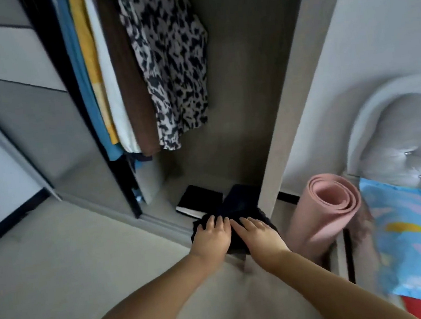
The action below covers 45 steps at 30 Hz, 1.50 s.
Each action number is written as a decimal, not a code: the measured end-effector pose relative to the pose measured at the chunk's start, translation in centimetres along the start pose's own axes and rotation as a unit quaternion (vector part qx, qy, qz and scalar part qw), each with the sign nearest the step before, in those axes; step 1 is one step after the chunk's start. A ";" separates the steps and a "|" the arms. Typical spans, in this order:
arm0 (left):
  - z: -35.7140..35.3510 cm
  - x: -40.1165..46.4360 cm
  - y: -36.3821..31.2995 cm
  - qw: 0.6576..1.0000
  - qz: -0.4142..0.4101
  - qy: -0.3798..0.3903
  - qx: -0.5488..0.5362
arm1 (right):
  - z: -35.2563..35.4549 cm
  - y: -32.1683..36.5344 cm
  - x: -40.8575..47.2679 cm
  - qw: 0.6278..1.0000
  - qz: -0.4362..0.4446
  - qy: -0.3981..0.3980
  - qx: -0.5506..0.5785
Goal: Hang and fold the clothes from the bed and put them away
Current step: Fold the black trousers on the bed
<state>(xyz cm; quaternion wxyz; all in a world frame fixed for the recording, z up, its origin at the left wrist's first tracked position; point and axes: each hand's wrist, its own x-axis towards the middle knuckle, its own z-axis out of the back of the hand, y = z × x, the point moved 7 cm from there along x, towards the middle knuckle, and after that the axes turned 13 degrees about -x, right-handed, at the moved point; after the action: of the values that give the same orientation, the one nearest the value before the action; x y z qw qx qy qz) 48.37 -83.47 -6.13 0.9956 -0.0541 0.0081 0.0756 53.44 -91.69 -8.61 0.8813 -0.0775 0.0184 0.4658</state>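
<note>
A folded black garment [235,237] sits at the front edge of the open wardrobe floor [207,186]. My left hand [211,234] and my right hand [258,232] both lie on top of it with fingers fairly straight, pressing it down. Just behind it lies another folded dark garment [241,197]. Hanging clothes fill the wardrobe's left side: a black-and-white patterned dress [172,66], a brown piece [127,84], a white one [113,91], a yellow one [88,55] and a blue one [80,77].
A black book-like object [199,200] lies on the wardrobe floor to the left of the folded clothes. A rolled pink mat [325,209] leans beside the wardrobe's right wall. The bed with a blue patterned sheet [418,240] and grey headboard [412,141] is at right. The sliding door [28,114] stands at left.
</note>
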 end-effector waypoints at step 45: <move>-48.4 51.0 8.8 0.958 -0.192 0.154 -0.146 | -45.1 -26.1 36.4 0.914 -0.339 0.220 -0.026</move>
<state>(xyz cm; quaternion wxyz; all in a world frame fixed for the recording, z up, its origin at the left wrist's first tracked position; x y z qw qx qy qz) 97.07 -72.42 -56.46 0.9595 -0.2100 0.1398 -0.1255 97.28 -83.30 -53.79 0.9577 -0.2025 0.1719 0.1109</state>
